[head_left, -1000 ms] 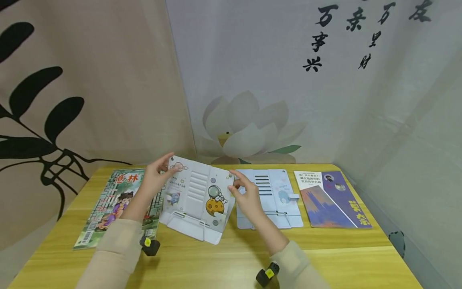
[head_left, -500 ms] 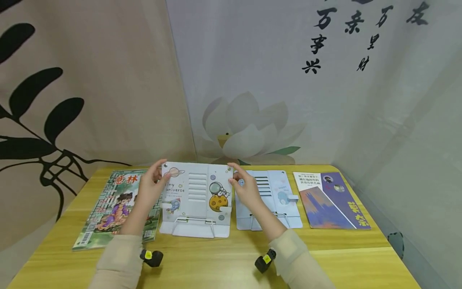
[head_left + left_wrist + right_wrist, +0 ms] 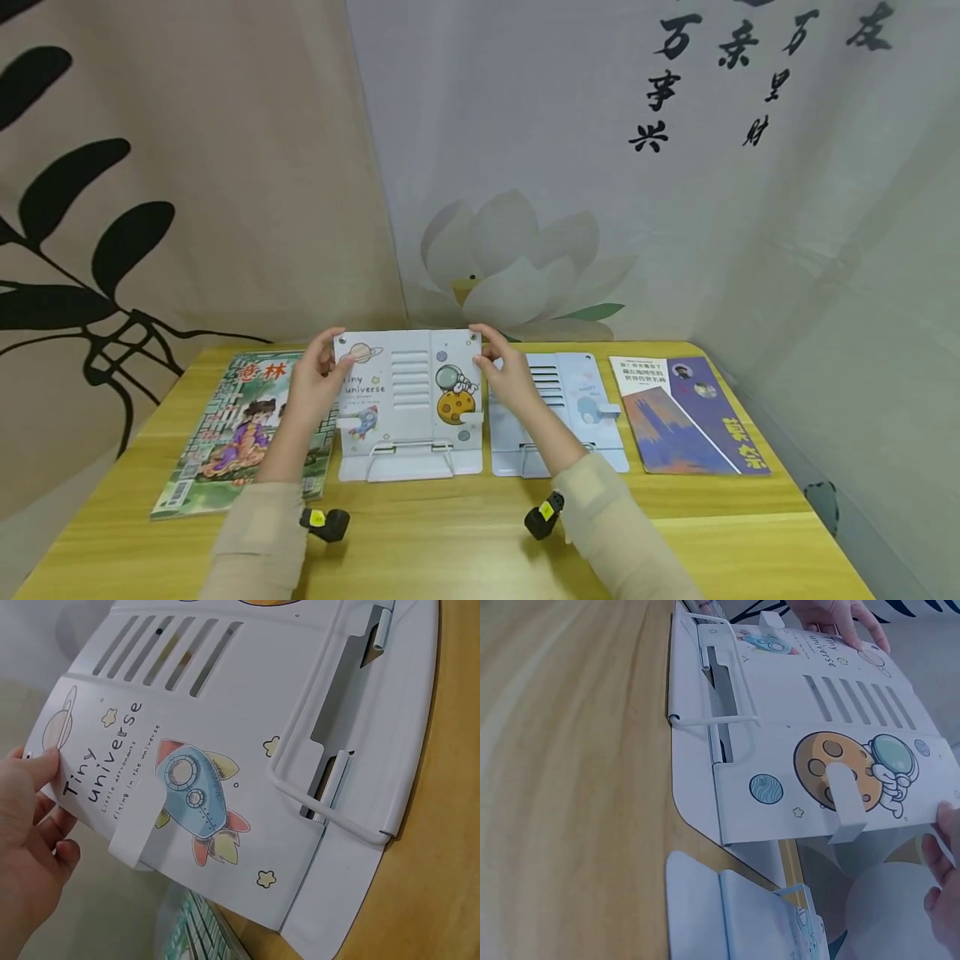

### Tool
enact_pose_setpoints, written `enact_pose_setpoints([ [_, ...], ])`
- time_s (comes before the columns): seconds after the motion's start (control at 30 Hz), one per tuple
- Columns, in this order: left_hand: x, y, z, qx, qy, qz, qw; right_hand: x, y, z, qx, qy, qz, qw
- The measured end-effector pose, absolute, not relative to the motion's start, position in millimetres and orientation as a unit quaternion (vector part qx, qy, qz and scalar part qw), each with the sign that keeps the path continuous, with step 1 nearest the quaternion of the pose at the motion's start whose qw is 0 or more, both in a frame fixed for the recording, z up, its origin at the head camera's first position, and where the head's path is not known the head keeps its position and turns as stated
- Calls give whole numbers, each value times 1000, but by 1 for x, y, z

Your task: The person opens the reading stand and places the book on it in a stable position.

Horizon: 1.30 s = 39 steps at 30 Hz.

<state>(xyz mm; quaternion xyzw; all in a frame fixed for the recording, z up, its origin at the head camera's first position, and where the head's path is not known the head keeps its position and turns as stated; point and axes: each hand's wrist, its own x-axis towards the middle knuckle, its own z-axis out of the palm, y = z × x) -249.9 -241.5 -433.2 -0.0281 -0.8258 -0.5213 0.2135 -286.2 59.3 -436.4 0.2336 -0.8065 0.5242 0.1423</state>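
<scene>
A white book stand printed with "Tiny universe", a rocket and an astronaut is at the middle of the table. Its slotted panel leans back, and the base plate meets the tabletop. My left hand pinches the panel's upper left corner, thumb on the front. At the upper right corner, my right hand pinches the edge the same way. A wire page holder crosses the bottom front. Small white clips sit on both side edges. The back of the panel is hidden.
Just right of it lies a second, pale blue book stand, partly behind my right forearm. A magazine lies left, partly under my left arm. A purple book lies far right on the wooden table. Curtains hang behind.
The book stand was tilted, then straightened and shifted slightly back, its lower edge moving away from me. Both hands stayed on its upper corners.
</scene>
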Motion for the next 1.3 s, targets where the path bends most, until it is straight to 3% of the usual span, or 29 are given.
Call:
enact_pose_setpoints([
  [0.5,-267,-238,-428,-23,-806,-551,217,-308,57,-436,216,-808,536,119],
  [0.93,-265,-247,-428,-22,-834,-522,177,-293,49,-431,187,-847,480,129],
  [1.3,-240,-273,-413,-73,-872,-453,171,-268,37,-426,211,-813,488,238],
])
